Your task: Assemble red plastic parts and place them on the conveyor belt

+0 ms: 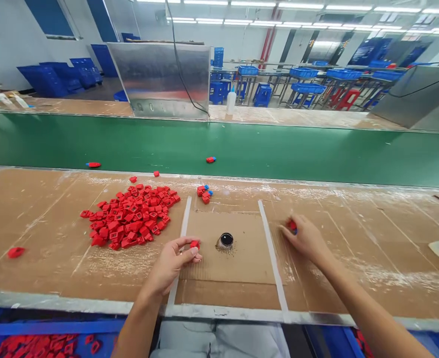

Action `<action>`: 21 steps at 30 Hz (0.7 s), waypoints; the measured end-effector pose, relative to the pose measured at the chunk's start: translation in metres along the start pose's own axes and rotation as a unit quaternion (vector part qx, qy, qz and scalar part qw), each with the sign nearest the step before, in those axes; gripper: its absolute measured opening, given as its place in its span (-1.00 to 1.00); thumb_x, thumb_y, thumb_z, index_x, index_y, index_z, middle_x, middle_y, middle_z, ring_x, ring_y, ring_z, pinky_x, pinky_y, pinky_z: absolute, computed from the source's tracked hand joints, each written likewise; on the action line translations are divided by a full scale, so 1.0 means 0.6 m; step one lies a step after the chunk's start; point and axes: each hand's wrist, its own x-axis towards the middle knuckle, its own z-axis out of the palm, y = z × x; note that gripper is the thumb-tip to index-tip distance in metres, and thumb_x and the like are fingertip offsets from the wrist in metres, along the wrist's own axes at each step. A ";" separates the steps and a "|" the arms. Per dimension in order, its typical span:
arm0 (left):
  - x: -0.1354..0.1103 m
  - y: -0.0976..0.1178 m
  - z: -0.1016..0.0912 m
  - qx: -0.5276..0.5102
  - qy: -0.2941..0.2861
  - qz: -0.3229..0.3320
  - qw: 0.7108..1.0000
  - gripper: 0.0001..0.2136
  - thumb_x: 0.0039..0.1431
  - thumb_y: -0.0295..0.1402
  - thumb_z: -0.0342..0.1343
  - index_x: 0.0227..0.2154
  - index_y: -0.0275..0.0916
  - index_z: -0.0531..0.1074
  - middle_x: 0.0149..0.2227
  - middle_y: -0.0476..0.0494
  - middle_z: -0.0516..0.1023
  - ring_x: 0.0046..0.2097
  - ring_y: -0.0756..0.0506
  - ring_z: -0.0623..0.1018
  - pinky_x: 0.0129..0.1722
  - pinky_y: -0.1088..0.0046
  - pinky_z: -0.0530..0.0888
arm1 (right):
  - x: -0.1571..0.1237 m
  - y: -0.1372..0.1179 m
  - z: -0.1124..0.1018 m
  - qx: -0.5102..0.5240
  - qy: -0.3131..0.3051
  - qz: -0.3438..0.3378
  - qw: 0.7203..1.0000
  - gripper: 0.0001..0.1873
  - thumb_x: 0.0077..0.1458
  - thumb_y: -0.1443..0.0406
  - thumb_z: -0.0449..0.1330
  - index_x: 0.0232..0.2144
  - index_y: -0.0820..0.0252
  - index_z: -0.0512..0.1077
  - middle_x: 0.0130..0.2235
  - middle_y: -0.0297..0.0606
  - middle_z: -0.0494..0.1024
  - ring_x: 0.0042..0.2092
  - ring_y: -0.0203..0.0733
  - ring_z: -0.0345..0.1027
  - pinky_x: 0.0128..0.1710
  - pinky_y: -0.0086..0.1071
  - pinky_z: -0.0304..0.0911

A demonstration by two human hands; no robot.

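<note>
My left hand [174, 261] pinches a small red plastic piece [194, 244] at the left edge of a cardboard sheet [249, 266]. Over the table to the right of the sheet, my right hand [306, 236] has its fingers closed on a red piece with a blue part [293, 226], which the fingers partly cover. Between the hands stands a small round container [225, 240] with a dark top and dark specks around it. A large pile of hollow red pieces [130, 219] lies to the left of my left hand.
A few red-and-blue pieces [204, 194] sit behind the cardboard. Two more, one a red-and-blue piece [211, 159], rest on the green belt [297, 154]. A blue bin [55, 328] of red pieces stands below the front edge. Behind the belt are a metal panel [163, 79] and white bottle [231, 101].
</note>
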 end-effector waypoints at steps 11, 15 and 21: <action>0.004 -0.049 0.017 0.027 -0.095 0.010 0.995 -0.63 -0.04 -0.30 0.40 -0.13 -0.27 0.57 -0.28 -0.11 0.63 -0.24 -0.03 0.52 -0.23 0.54 0.40 | -0.074 -0.022 -0.017 0.030 0.023 -0.027 0.999 -0.58 0.28 0.11 -0.01 -0.06 0.27 0.46 -0.13 0.01 0.58 -0.14 0.07 0.47 -0.16 -0.08 0.39; 0.004 -0.065 0.031 0.018 -0.080 -0.003 0.997 -0.68 -0.05 -0.32 0.40 -0.20 -0.28 0.57 -0.36 -0.06 0.58 -0.34 0.01 0.47 -0.31 0.55 0.38 | -0.075 -0.042 -0.034 0.038 0.014 -0.027 0.999 -0.61 0.30 0.05 0.04 -0.12 0.20 0.48 -0.19 -0.11 0.60 -0.28 -0.05 0.49 -0.28 -0.19 0.40; -0.009 -0.076 0.042 0.012 -0.070 -0.008 0.997 -0.73 0.08 -0.24 0.29 -0.20 -0.28 0.53 -0.40 -0.05 0.54 -0.41 0.00 0.50 -0.39 0.51 0.45 | -0.051 -0.149 -0.075 0.094 0.040 -0.088 0.991 -0.74 0.30 0.16 0.13 -0.04 0.12 0.43 -0.23 -0.25 0.57 -0.33 -0.20 0.44 -0.28 -0.30 0.36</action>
